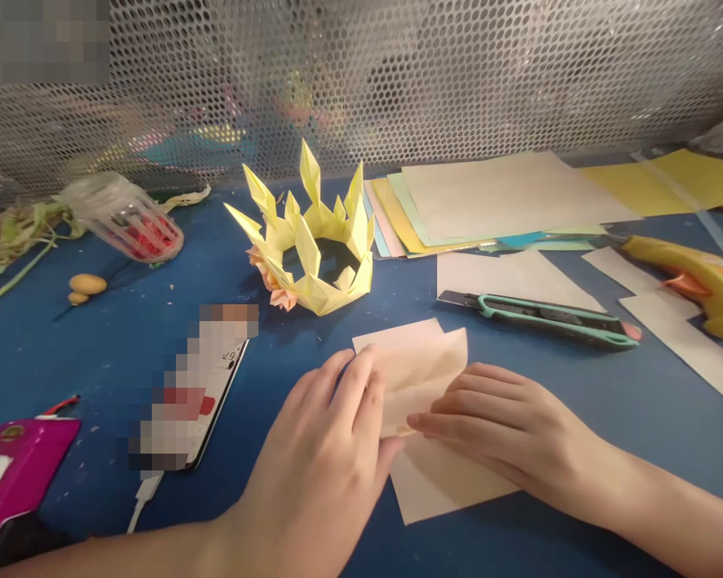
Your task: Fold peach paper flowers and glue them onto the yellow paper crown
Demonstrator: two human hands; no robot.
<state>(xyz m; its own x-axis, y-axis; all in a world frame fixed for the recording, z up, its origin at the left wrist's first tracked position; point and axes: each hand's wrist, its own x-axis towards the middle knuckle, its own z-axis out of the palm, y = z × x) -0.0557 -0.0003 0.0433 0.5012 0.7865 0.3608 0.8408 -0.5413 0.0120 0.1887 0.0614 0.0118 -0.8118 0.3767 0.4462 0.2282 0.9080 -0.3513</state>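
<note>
A pale pink sheet of paper (451, 478) lies on the blue table, its upper part folded and curling up. My left hand (331, 433) is on the sheet's left side, fingers bent over its top part and thumb near the middle. From the right, my right hand (512, 425) holds the raised, curled part with its fingers pressed together; its thumb is mostly hidden. Just beyond the sheet stands a yellow folded-paper crown (313, 257) with pointed tips and small orange paper flowers on its left side.
A green-edged cutter (554, 317) rests partly on paper, right of centre. Stacked coloured sheets (506, 197) lie behind, with a yellow glue gun (687, 269) far right. A phone (198, 393), tipped jar (126, 221) and magenta case (30, 457) are left. Metal mesh (398, 80) stands behind.
</note>
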